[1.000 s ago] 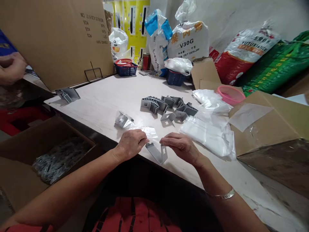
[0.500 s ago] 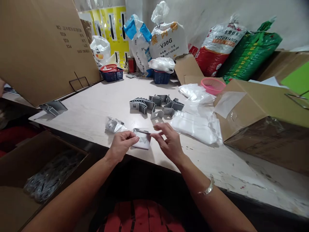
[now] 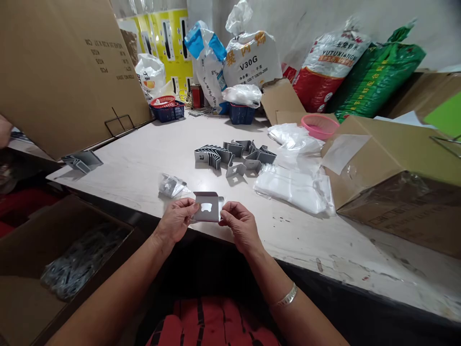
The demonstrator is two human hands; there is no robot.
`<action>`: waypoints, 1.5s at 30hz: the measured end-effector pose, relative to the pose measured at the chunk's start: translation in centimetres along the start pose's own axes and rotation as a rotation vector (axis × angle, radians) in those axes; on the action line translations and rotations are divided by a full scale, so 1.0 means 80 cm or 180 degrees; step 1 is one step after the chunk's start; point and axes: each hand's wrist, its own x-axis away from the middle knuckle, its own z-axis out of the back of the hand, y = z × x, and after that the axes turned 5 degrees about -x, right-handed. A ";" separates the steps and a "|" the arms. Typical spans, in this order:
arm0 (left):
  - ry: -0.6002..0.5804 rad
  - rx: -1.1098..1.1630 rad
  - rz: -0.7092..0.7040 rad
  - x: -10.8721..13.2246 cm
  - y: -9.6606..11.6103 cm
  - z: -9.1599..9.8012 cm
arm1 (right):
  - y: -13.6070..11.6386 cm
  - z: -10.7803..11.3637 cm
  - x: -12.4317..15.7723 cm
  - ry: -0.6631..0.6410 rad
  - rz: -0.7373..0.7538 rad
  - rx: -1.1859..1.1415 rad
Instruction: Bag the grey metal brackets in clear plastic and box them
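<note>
Between my two hands is a small grey folded card [image 3: 212, 201] with a cut-out hole in its middle, held just above the table's front edge. My left hand [image 3: 177, 217] pinches its left side, thumb on the face. At its right edge the fingers of my right hand [image 3: 240, 225] are closed, with some clear film showing there. Just beyond my left hand lies a small clear bag [image 3: 172, 185] with something greyish inside. Farther back stand several similar grey folded cards [image 3: 212, 156], part in a neat row, part scattered. A stack of clear plastic bags [image 3: 291, 188] lies to the right.
A large carton [image 3: 389, 168] stands at the right, with a pink basket [image 3: 320, 126] behind it. Blue baskets [image 3: 241, 114] and filled sacks line the wall. An open box [image 3: 21, 307] of clear-wrapped items sits below left.
The grey card has turned to face me and shows its hole. My right hand has moved down and left and closed at the card's right edge.
</note>
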 end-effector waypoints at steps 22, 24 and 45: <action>0.0380 -0.3348 -0.2238 -0.002 -0.028 -0.014 | -0.035 0.012 -0.020 -0.0662 -0.0124 0.1097; 0.0033 -0.3428 -0.2097 -0.006 -0.025 -0.015 | -0.035 0.018 -0.023 -0.0726 0.0310 0.2059; 0.0772 -0.2906 -0.2529 -0.005 0.020 -0.026 | -0.064 0.018 -0.012 -0.0170 0.0557 0.3010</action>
